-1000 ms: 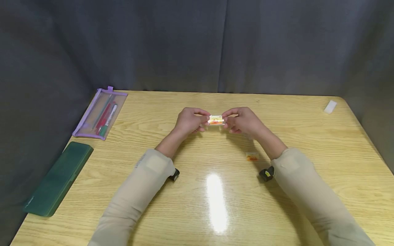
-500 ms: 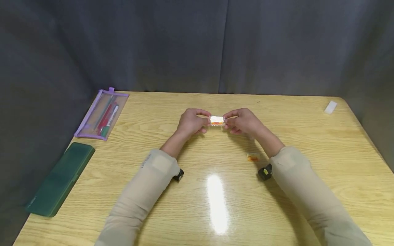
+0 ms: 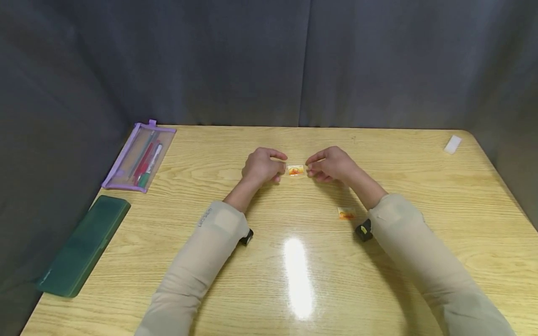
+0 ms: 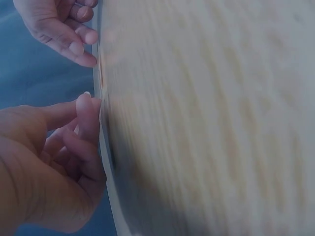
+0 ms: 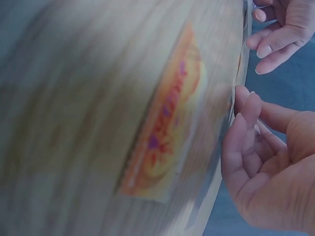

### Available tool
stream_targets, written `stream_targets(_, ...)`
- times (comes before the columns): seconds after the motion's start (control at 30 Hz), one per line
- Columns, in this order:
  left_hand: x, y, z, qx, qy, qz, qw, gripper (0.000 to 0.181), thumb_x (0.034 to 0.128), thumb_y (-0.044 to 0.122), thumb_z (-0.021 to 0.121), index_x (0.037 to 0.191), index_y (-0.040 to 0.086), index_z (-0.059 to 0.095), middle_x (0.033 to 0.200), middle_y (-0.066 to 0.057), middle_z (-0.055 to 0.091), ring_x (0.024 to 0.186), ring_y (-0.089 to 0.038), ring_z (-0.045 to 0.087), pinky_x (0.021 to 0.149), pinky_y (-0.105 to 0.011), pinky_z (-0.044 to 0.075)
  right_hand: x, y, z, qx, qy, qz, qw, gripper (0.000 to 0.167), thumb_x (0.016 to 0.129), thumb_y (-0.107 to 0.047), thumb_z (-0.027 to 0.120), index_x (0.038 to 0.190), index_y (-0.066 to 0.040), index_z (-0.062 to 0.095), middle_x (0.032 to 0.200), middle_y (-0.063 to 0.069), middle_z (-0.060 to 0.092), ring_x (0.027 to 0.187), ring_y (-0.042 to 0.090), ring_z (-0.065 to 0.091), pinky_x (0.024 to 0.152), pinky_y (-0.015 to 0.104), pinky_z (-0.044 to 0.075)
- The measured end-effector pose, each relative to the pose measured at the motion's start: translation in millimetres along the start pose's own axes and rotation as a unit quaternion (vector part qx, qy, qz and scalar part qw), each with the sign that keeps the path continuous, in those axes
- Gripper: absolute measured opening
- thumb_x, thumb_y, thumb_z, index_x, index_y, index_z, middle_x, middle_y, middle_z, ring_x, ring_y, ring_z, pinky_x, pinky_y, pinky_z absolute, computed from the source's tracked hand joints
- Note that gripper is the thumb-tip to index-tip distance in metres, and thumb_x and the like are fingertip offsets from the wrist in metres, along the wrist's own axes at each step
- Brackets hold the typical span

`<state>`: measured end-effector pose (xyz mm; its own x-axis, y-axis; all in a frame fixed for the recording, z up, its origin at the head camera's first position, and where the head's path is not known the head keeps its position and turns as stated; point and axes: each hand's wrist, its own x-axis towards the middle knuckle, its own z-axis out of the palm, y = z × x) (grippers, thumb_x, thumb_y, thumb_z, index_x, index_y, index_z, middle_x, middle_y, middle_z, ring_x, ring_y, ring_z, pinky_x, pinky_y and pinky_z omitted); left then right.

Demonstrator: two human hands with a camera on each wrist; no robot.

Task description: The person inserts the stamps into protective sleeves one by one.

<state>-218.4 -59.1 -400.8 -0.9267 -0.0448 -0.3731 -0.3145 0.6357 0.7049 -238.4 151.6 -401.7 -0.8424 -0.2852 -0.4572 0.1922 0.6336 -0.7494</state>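
A small flat rectangular piece, printed yellow and orange with a shiny look, lies on the wooden table between my two hands in the head view. To its left, my left hand has loosely bent fingers, the tips just off its edge. On the other side my right hand mirrors that pose, also slightly apart from the piece. Nearer my right wrist lies a second similar piece; the right wrist view shows this printed piece large and blurred. Neither hand holds anything.
Far left on the table is a mesh zip pouch with purple edging and several pens inside. In front of it lies a dark green flat case. A white block sits near the back right corner. Dark curtains stand behind.
Both hands held the shiny printed piece by its ends earlier. Now it lies on the table, and the fingers have let go and parted a little. The second piece stays put.
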Motion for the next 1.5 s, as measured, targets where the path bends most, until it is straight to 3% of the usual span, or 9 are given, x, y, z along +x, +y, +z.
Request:
stream_targets(0.17,-1.1,-2.0,-1.6,0.011,0.004,-0.001,0.9999,0.024,0.0915,0.021,0.072,0.113,0.029,0.076,0.064,0.001,0.072,0.055,-0.013,0.069,0.052,-0.027,0.038,-0.8,0.7,-0.4,-0.001,0.0,-0.001,1.0,0.031,0.104,-0.016,0.058,0.131,-0.003,0.065,0.099,0.008,0.078,0.072,0.012,0.068,0.067,0.026,0.059)
stream_targets(0.33,-3.8,-3.4,-4.8,-0.012,0.002,0.016,0.9998,0.024,0.0925,0.024,0.073,0.116,0.028,0.076,0.066,-0.004,0.073,0.057,-0.017,0.07,0.05,-0.027,0.036,-5.7,1.7,-5.9,0.0,0.001,-0.003,1.0,0.032,0.105,-0.017,0.056,0.133,-0.004,0.064,0.106,0.01,0.077,0.078,0.014,0.068,0.07,0.028,0.06)
stream_targets(0.53,-10.7,-6.7,-8.6,-0.051,-0.005,0.106,0.9931,0.035,0.0921,0.036,0.076,0.124,0.024,0.073,0.1,-0.001,0.077,0.081,-0.022,0.074,0.064,-0.03,0.053,-24.2,3.2,-16.0,-0.004,0.028,-0.036,0.999,0.036,0.105,-0.025,0.057,0.136,-0.006,0.063,0.117,0.015,0.074,0.084,0.021,0.071,0.078,0.033,0.062)
stream_targets(0.63,-15.9,-7.3,-9.6,-0.025,-0.016,0.154,0.9876,0.048,0.0898,0.047,0.076,0.132,0.026,0.069,0.121,0.0,0.073,0.099,-0.019,0.07,0.076,-0.033,0.057,-38.9,8.8,-19.1,-0.023,0.044,-0.068,0.9964,0.039,0.104,-0.029,0.058,0.137,-0.008,0.062,0.123,0.016,0.072,0.095,0.027,0.072,0.085,0.037,0.062)
stream_targets(0.77,-25.0,-6.0,-11.1,0.027,-0.028,0.19,0.981,0.066,0.0845,0.064,0.073,0.143,0.038,0.058,0.143,0.003,0.062,0.124,-0.02,0.062,0.091,-0.039,0.056,-60.9,20.3,-22.0,-0.067,0.069,-0.113,0.9889,0.048,0.103,-0.041,0.059,0.141,-0.012,0.06,0.133,0.013,0.068,0.112,0.031,0.07,0.093,0.046,0.06)
stream_targets(0.97,-33.7,-4.4,-11.1,0.077,-0.033,0.228,0.97,0.083,0.0811,0.073,0.07,0.153,0.048,0.036,0.15,0.001,0.056,0.135,-0.027,0.055,0.108,-0.048,0.049,-87.4,37.8,-31.4,-0.117,0.097,-0.152,0.9766,0.062,0.098,-0.05,0.063,0.15,-0.018,0.051,0.153,0.006,0.053,0.14,0.034,0.051,0.111,0.056,0.046)
stream_targets(1.23,-39.7,-3.3,-5.2,0.104,-0.04,0.265,0.9577,0.119,0.077,0.068,0.077,0.156,0.054,-0.01,0.165,-0.001,0.035,0.154,-0.032,0.028,0.124,-0.062,0.02,-116.5,59.5,-43.6,-0.129,0.084,-0.167,0.974,0.069,0.097,-0.04,0.069,0.157,-0.024,0.039,0.157,0.009,0.048,0.14,0.042,0.048,0.113,0.06,0.041)
stream_targets(1.37,-42.4,5.0,2.9,0.144,-0.047,0.263,0.953,0.119,0.0773,0.07,0.076,0.155,0.056,-0.013,0.163,0.002,0.039,0.157,-0.032,0.019,0.125,-0.067,0.006,-126.8,71.7,-48.0,-0.165,0.068,-0.159,0.9711,0.077,0.095,-0.041,0.071,0.16,-0.026,0.032,0.154,0.013,0.051,0.136,0.05,0.049,0.107,0.066,0.043)
stream_targets(1.5,-43.6,15.6,18.0,0.16,-0.057,0.252,0.9528,0.117,0.0784,0.07,0.075,0.155,0.056,-0.013,0.158,0.003,0.047,0.158,-0.029,0.019,0.126,-0.066,0.003,-131.6,82.2,-48.0,-0.197,0.067,-0.141,0.9679,0.076,0.093,-0.046,0.072,0.157,-0.022,0.039,0.15,0.013,0.055,0.135,0.051,0.048,0.104,0.068,0.044)
